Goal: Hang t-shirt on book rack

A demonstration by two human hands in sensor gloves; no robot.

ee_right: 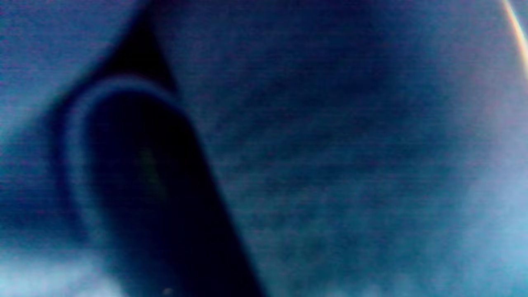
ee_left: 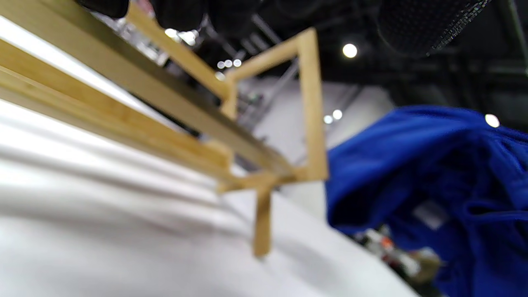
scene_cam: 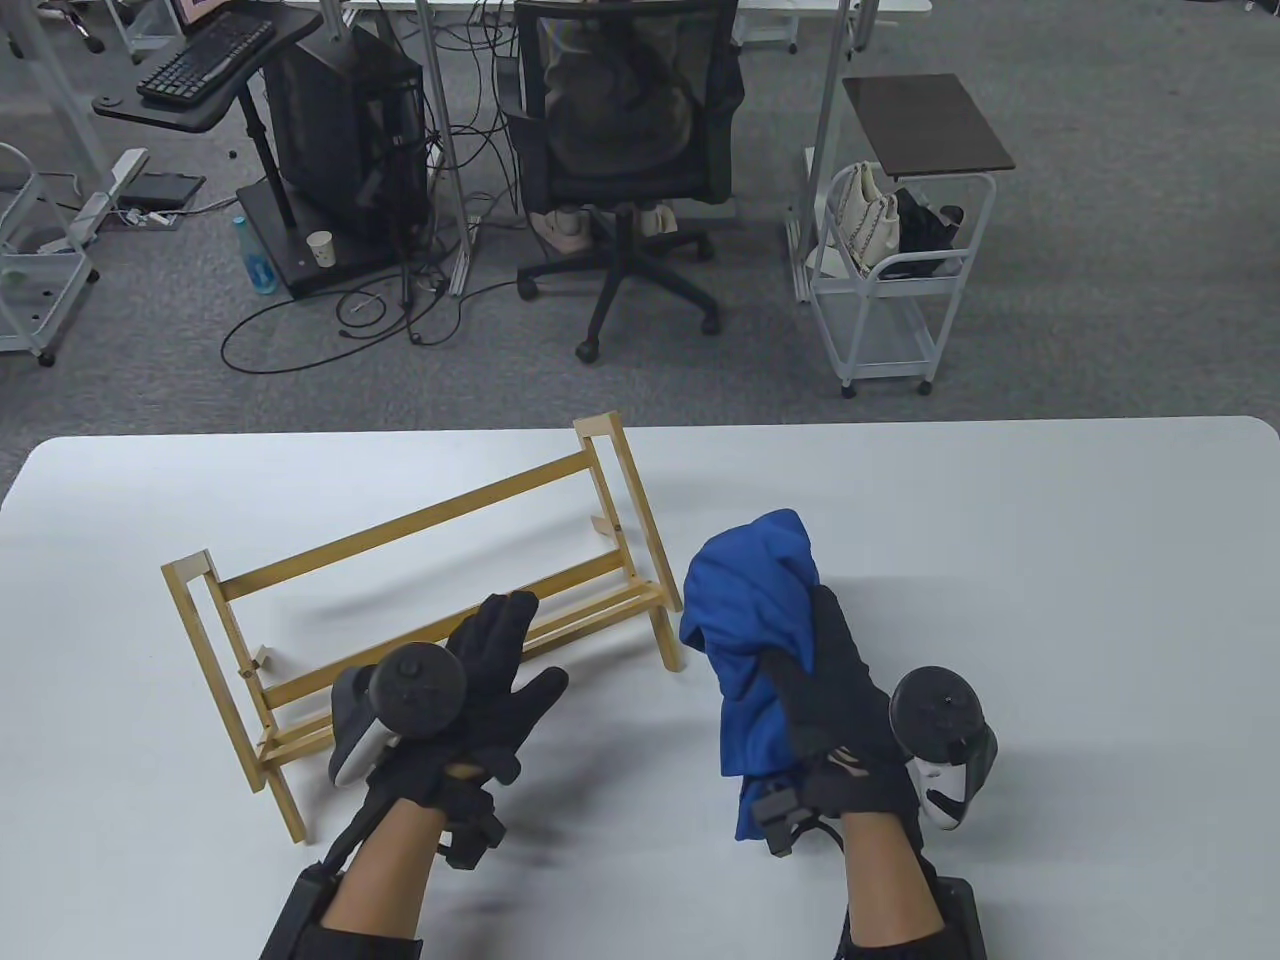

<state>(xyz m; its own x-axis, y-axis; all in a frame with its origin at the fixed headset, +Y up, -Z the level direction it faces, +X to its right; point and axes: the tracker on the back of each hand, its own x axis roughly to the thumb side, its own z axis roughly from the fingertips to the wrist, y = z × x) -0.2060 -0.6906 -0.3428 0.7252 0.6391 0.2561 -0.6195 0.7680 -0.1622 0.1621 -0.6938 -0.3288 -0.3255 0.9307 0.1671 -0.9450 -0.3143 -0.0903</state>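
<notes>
We are gripping the bunched blue t-shirt (scene_cam: 752, 620) in our right hand (scene_cam: 840, 710) near the white desk's (scene_cam: 1050, 600) near edge, our left hand (scene_cam: 480, 680) spreading open-fingered at the slatted wooden book rack (scene_cam: 420, 610), while the right wrist view is showing only blurred blue cloth.

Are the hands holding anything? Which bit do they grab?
The right hand grips the bunched blue t-shirt around its middle. The left hand holds nothing; it is open over the wooden book rack.

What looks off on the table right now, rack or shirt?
The wooden book rack stands upright but askew, angled diagonally across the white table. The blue t-shirt is bunched in a wad in the right hand, not spread for hanging. The left hand is at the rack's front rail. Nothing looks damaged.
</notes>
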